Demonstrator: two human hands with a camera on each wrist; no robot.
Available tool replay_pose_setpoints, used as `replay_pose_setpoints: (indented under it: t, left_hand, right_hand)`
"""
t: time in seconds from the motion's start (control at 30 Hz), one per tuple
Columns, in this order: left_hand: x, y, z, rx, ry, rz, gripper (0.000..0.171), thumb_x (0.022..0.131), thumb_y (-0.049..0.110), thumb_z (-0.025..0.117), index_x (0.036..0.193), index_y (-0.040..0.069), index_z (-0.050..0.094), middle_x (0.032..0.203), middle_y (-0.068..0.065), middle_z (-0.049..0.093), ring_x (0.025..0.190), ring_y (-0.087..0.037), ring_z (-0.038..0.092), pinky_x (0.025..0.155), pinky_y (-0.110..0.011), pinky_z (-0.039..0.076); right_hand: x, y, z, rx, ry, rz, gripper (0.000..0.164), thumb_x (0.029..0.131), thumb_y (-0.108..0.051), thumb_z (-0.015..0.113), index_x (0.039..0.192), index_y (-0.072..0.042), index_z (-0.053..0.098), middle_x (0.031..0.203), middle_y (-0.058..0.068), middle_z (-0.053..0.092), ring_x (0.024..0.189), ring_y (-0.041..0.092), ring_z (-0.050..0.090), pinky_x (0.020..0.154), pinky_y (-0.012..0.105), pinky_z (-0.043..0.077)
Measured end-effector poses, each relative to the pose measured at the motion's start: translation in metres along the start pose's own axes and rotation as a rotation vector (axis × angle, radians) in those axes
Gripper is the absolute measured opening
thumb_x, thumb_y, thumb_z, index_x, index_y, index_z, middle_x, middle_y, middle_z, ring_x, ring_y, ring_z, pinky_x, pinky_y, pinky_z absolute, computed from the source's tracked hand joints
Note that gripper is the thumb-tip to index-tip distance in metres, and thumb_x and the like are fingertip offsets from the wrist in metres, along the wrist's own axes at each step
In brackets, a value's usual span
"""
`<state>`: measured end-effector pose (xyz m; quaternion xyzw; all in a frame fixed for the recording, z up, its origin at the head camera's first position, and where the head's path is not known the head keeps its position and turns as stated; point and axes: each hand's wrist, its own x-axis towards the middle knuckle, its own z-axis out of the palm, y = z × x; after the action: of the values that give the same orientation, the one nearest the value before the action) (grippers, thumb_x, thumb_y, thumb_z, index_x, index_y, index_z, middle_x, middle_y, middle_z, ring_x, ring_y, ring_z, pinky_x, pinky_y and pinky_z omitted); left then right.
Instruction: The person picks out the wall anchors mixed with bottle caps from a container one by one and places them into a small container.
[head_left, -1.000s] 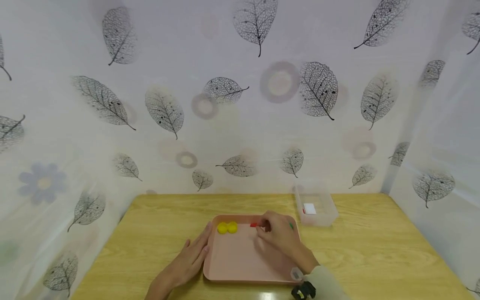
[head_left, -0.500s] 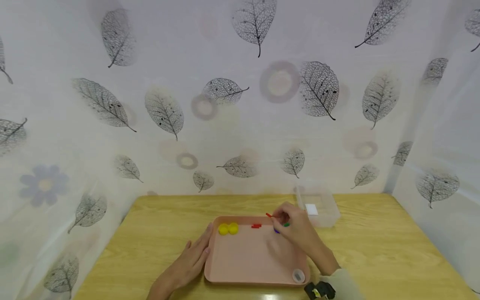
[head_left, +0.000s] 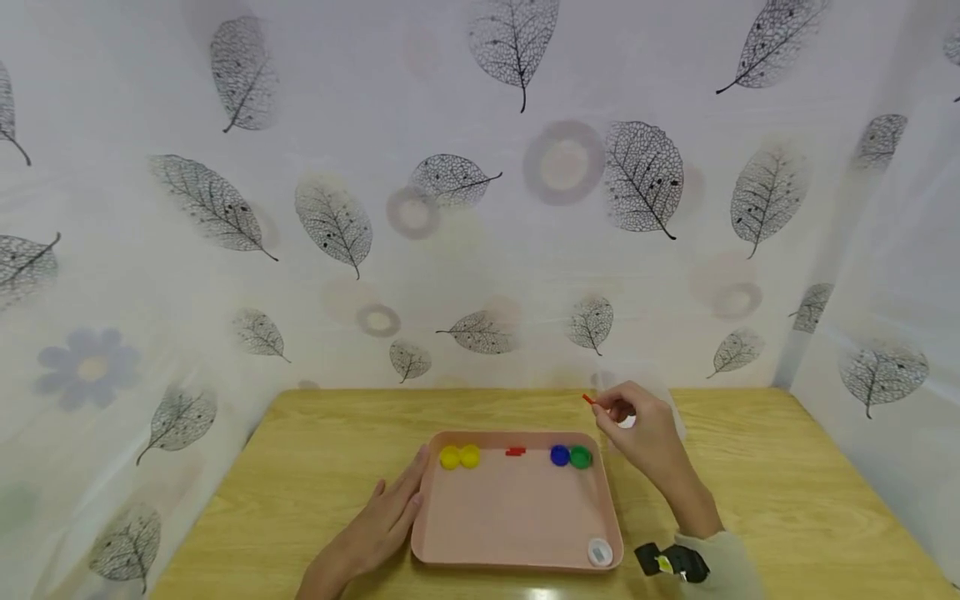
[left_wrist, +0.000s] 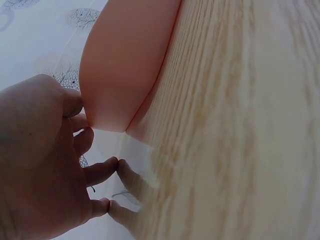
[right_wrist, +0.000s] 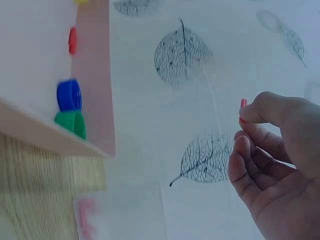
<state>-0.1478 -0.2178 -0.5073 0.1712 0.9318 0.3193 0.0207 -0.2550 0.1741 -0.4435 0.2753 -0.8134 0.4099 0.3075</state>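
Observation:
Between thumb and forefinger, my right hand point(head_left: 645, 433) pinches a small red stick-like piece point(right_wrist: 243, 103), raised beyond the tray's back right corner. In the head view the hand partly covers a clear plastic box point(head_left: 677, 412). My left hand point(head_left: 375, 529) rests straight-fingered along the left wall of a pink tray point(head_left: 517, 517); the left wrist view shows its fingertips by the tray and on the table. Inside the tray's back edge lie a few red pieces point(head_left: 515, 452), in the middle.
Two yellow round caps point(head_left: 460, 457) sit at the tray's back left. A blue cap point(head_left: 560, 455) and a green cap point(head_left: 581, 457) are at its back right. A small whitish round container point(head_left: 600, 552) stands in the front right corner. A leaf-print curtain point(head_left: 480, 250) hangs behind the table.
My right hand has lifted a red piece from the tray and carried it right, out over the tray's back right and in front of the clear box. My left hand has stayed put.

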Motion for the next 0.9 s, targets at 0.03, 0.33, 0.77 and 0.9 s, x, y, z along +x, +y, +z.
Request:
replay_pose_setpoints:
  t: [0.03,0.33,0.77,0.9]
  left_hand:
    - [-0.001,0.001,0.001,-0.002,-0.002,-0.003,0.058,0.114,0.023,0.035,0.166,0.013,0.011,0.17,-0.005,0.013,0.152,-0.035,0.024,0.113,-0.078,0.009]
    - [-0.01,0.011,0.004,-0.004,0.001,-0.028,0.057,0.114,0.025,0.033,0.166,0.014,0.011,0.17,-0.003,0.012,0.152,-0.034,0.024,0.114,-0.076,0.009]
    - [-0.017,0.021,0.01,0.027,0.032,-0.041,0.057,0.114,0.023,0.036,0.166,0.014,0.013,0.17,-0.004,0.015,0.151,-0.035,0.027,0.114,-0.076,0.011]
    - [-0.019,0.024,0.012,0.022,0.031,-0.042,0.057,0.114,0.022,0.036,0.166,0.013,0.013,0.17,-0.006,0.015,0.151,-0.037,0.027,0.113,-0.077,0.01]
  right_hand:
    - [-0.001,0.002,-0.003,-0.004,0.014,0.004,0.026,0.076,0.015,0.081,0.089,-0.005,0.071,0.079,-0.002,0.065,0.065,0.009,0.057,0.061,0.012,0.047]
    - [-0.009,0.019,-0.029,-0.057,0.058,0.094,0.018,0.08,0.012,0.078,0.091,-0.001,0.071,0.076,0.001,0.065,0.065,0.006,0.056,0.062,0.01,0.046]
    - [-0.032,0.058,-0.049,-0.126,0.069,0.258,0.008,0.085,0.005,0.078,0.089,0.002,0.072,0.076,0.008,0.068,0.064,0.002,0.056,0.059,0.007,0.043]
    - [-0.036,0.062,-0.05,-0.137,0.035,0.3,0.006,0.086,0.002,0.078,0.089,0.001,0.073,0.076,0.007,0.069,0.064,0.004,0.057,0.057,0.009,0.043]
